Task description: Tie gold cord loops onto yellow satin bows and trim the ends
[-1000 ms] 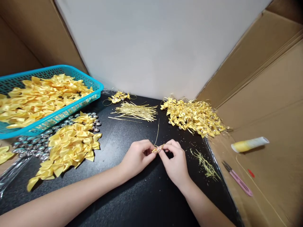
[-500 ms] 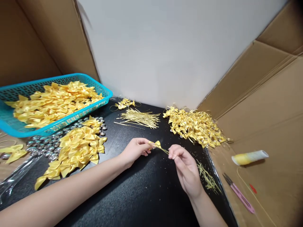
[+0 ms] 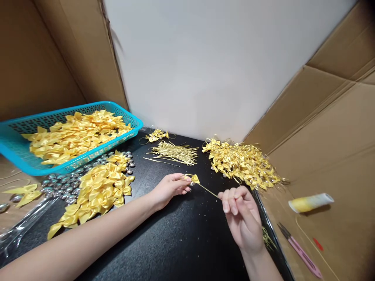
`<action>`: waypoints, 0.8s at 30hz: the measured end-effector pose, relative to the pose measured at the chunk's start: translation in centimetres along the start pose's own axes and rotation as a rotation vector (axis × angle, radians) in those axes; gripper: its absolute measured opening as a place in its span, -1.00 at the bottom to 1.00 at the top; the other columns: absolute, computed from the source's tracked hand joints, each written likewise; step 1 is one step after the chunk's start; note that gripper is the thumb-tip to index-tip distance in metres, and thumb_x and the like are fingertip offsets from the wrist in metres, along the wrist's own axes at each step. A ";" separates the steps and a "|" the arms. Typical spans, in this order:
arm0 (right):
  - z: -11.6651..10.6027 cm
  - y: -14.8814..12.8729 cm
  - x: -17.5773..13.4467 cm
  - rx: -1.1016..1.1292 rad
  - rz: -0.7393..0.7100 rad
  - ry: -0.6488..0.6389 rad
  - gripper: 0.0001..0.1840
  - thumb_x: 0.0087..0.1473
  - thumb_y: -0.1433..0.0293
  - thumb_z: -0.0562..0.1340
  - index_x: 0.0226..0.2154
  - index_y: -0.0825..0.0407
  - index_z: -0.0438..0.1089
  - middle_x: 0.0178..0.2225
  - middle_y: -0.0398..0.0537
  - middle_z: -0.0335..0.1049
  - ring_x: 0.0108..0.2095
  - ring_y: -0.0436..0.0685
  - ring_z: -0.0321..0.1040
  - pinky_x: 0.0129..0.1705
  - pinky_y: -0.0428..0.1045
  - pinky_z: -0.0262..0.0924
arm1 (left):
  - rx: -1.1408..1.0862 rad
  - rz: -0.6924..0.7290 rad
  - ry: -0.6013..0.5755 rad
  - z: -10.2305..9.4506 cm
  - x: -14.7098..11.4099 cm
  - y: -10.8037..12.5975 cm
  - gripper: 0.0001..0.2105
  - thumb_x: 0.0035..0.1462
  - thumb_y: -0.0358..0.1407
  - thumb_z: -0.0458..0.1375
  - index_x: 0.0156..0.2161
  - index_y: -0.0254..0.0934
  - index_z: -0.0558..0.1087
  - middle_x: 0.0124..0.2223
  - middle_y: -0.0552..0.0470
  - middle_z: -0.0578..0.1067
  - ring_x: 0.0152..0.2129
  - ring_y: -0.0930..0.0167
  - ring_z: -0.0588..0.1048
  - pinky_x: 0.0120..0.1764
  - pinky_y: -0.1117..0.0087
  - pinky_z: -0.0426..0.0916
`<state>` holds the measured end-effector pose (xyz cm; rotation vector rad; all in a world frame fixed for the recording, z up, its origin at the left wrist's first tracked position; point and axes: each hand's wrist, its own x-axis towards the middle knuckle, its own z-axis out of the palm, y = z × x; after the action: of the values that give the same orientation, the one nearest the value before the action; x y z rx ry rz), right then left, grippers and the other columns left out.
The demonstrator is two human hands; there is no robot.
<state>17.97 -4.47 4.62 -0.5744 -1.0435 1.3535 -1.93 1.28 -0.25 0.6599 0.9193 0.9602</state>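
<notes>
Above the black table mat [image 3: 164, 238], my left hand [image 3: 172, 187] pinches a small yellow ribbon bow [image 3: 195, 179] with a silvery bead just under it. A thin gold cord [image 3: 208, 190] stretches from the bow to my right hand [image 3: 241, 210], whose closed fingers grip its far end. A small loop of the cord shows by the left fingertips. Beyond my hands lies a bundle of cut gold cords [image 3: 175, 152]. To the left is a heap of yellow bows [image 3: 98, 191], next to scattered silver beads [image 3: 60, 185].
A turquoise basket [image 3: 88, 158] of bows stands at the back left. Looped bows form a pile [image 3: 240, 162] at the back right, with a smaller cluster [image 3: 157, 135] behind the cords. At right are pink thread snips [image 3: 301, 251], a thread cone [image 3: 312, 203] and cord scraps [image 3: 268, 238].
My right hand has moved right and toward me, drawing the cord out longer and straighter. My left hand stays nearly in place with the bow. The view has shifted slightly.
</notes>
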 end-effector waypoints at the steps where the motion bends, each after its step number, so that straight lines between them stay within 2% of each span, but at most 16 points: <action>1: 0.2 0.0 -0.1 0.028 0.024 -0.012 -0.85 0.16 0.31 0.23 -0.43 -0.04 0.34 -0.66 -0.32 0.04 -0.58 -0.06 0.09 -0.20 -0.01 0.15 | -0.013 0.001 -0.010 0.0 0.0 0.1 -0.78 -0.22 -0.30 0.42 -0.46 -0.35 0.50 -0.50 0.11 0.51 -0.58 0.57 0.42 -0.43 0.54 0.29; 6: 0.3 0.4 -0.3 0.124 0.110 -0.059 -0.83 0.15 0.31 0.22 -0.45 -0.01 0.33 -0.70 -0.36 -0.12 -0.64 -0.08 -0.16 -0.38 -0.07 0.06 | -0.063 0.009 -0.060 -0.1 0.1 0.7 -0.74 -0.23 -0.30 0.43 -0.45 -0.36 0.46 -0.46 0.05 0.54 -0.71 0.65 0.29 -0.57 0.58 0.18; 13: -0.4 0.0 0.0 0.182 0.109 -0.060 -0.79 0.12 0.29 0.24 -0.49 -0.02 0.27 -0.72 -0.38 -0.23 -0.67 -0.09 -0.26 -0.44 -0.08 0.04 | -0.158 0.057 -0.170 -0.4 0.0 2.1 -0.74 -0.19 -0.33 0.40 -0.49 -0.36 0.38 -0.55 0.12 0.46 -0.77 0.74 0.04 -0.66 0.64 -0.08; 18: -0.8 1.0 0.2 0.210 0.300 -0.114 -0.78 0.07 0.27 0.29 -0.48 -0.01 0.27 -0.68 -0.39 -0.27 -0.68 -0.12 -0.35 -0.63 -0.17 -0.14 | -0.187 0.004 -0.334 -0.2 -1.4 2.4 -0.69 -0.25 -0.33 0.41 -0.55 -0.33 0.32 -0.62 0.15 0.41 -0.81 0.74 -0.01 -0.69 0.65 -0.13; 21: -1.0 2.4 0.5 0.176 0.412 -0.089 -0.74 0.01 0.26 0.34 -0.48 0.01 0.27 -0.68 -0.41 -0.27 -0.68 -0.14 -0.38 -0.66 -0.20 -0.23 | -0.178 -0.083 -0.455 0.2 -2.6 2.0 -0.67 -0.28 -0.30 0.43 -0.57 -0.32 0.32 -0.65 0.12 0.42 -0.85 0.74 -0.01 -0.72 0.64 -0.09; 24: -0.9 4.1 1.0 0.142 0.461 -0.020 -0.70 -0.06 0.24 0.38 -0.48 0.02 0.27 -0.70 -0.43 -0.26 -0.68 -0.15 -0.38 -0.67 -0.20 -0.26 | -0.120 -0.202 -0.649 0.5 -3.6 1.4 -0.65 -0.31 -0.19 0.46 -0.57 -0.32 0.39 -0.63 0.06 0.46 -0.86 0.65 0.16 -0.75 0.60 0.02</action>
<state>16.58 -2.56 1.03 -0.7236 -0.8500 1.8230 -2.94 -1.36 2.38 0.7005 0.3395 0.5563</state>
